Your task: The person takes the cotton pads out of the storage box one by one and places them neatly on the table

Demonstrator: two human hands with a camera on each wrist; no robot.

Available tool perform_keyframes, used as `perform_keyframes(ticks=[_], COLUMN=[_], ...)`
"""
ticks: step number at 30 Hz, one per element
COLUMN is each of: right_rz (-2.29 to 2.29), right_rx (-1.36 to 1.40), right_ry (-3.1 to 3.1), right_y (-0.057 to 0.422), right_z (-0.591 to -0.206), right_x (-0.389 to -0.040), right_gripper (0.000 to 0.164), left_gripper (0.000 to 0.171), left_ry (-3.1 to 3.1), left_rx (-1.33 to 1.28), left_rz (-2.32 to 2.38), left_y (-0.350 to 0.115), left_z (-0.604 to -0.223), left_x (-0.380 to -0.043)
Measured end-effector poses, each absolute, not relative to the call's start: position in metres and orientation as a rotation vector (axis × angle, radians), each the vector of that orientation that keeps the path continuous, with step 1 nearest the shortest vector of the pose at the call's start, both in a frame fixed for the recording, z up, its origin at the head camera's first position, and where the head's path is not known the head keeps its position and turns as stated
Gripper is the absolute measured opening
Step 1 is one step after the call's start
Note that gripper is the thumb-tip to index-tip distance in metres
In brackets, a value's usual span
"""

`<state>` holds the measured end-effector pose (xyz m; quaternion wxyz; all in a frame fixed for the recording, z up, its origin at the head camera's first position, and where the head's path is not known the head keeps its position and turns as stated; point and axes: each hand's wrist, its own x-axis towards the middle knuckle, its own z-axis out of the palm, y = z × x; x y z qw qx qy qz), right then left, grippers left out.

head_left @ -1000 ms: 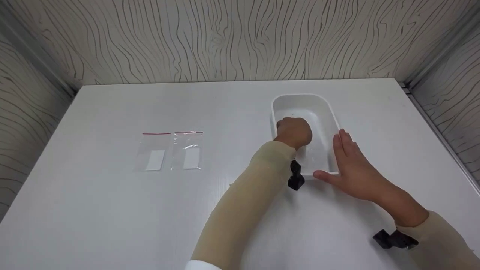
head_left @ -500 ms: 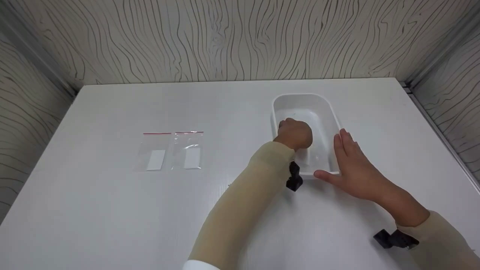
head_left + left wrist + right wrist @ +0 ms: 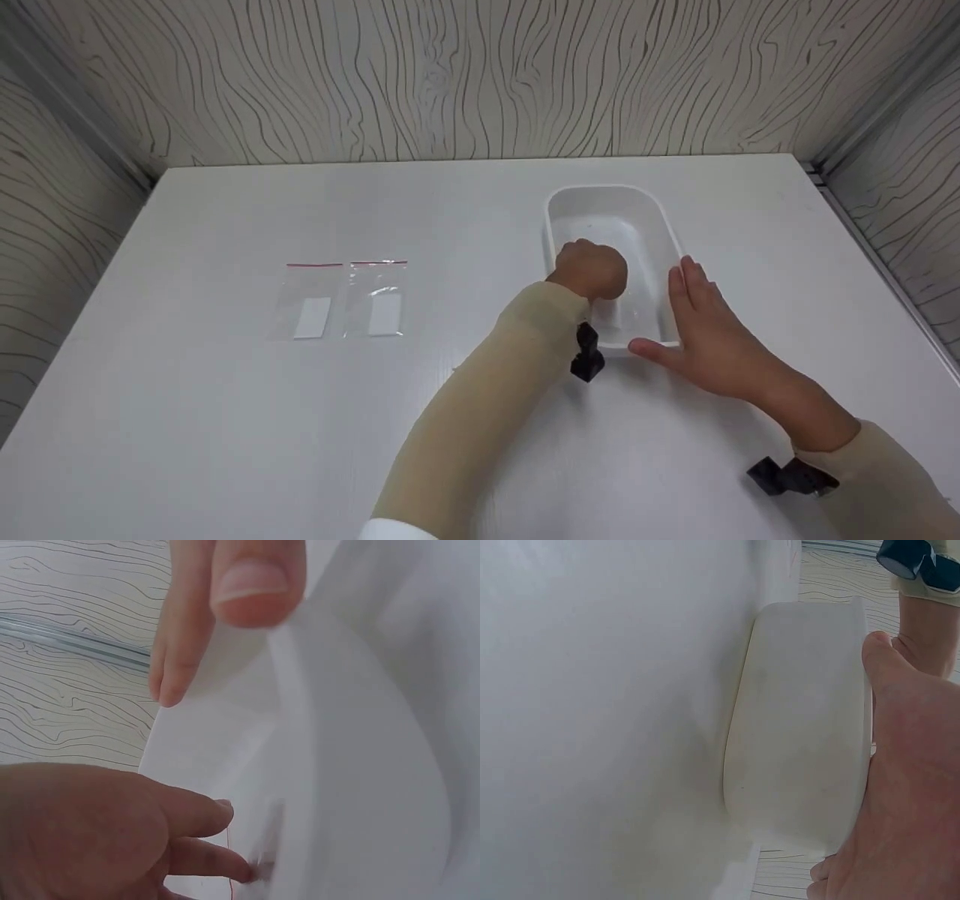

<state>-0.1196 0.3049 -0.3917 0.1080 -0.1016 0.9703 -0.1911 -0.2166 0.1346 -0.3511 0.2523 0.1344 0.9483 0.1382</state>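
A white plastic bin (image 3: 649, 225) stands right of centre on the table in the head view. My left hand (image 3: 592, 271) reaches down inside it, knuckles up, hiding most of what lies beneath. In the left wrist view, its thumb and forefinger (image 3: 202, 856) look fairly straight and apart, touching a clear zip bag (image 3: 230, 889) with a red seal line; a bit of white shows under the hand in the head view. My right hand (image 3: 712, 337) rests with extended fingers along the bin's right side, thumb against the near rim. The right wrist view shows its palm beside the bin wall (image 3: 802, 727).
Two clear zip bags with red seals lie side by side on the left of the white table (image 3: 187, 420), the left bag (image 3: 311, 319) and the right bag (image 3: 385, 315) each holding a white card. Wood-grain panels (image 3: 435, 82) enclose the back and sides.
My left hand has shifted very slightly nearer and to the right inside the bin. The right hand, the bin and the two bags on the table stay where they were.
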Motion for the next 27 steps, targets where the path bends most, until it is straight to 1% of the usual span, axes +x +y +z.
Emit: perform_keyframes(ticks=[4, 11, 16, 21, 27], right_rz=[-0.558, -0.558, -0.554, -0.553, -0.552], right_rx=[-0.289, -0.290, -0.302, -0.307, -0.303], right_ry=[2.850, 2.861, 2.871, 2.869, 2.871], right_y=[0.304, 0.304, 0.304, 0.305, 0.304], right_z=[-0.391, -0.391, -0.393, -0.393, -0.393], right_x=[-0.119, -0.119, -0.118, -0.117, -0.118], right_gripper=[0.122, 0.121, 0.120, 0.119, 0.118], left_gripper=[0.033, 0.022, 0.025, 0.024, 0.021], left_ry=[2.563, 2.618, 2.704, 2.739, 2.754], left_rx=[0.265, 0.442, 0.549, 0.553, 0.529], left_rz=[0.494, 0.503, 0.458, 0.519, 0.563], left_y=[0.134, 0.132, 0.136, 0.137, 0.137], left_z=[-0.351, -0.357, -0.367, -0.374, -0.374], left_x=[-0.214, -0.221, -0.233, -0.241, -0.243])
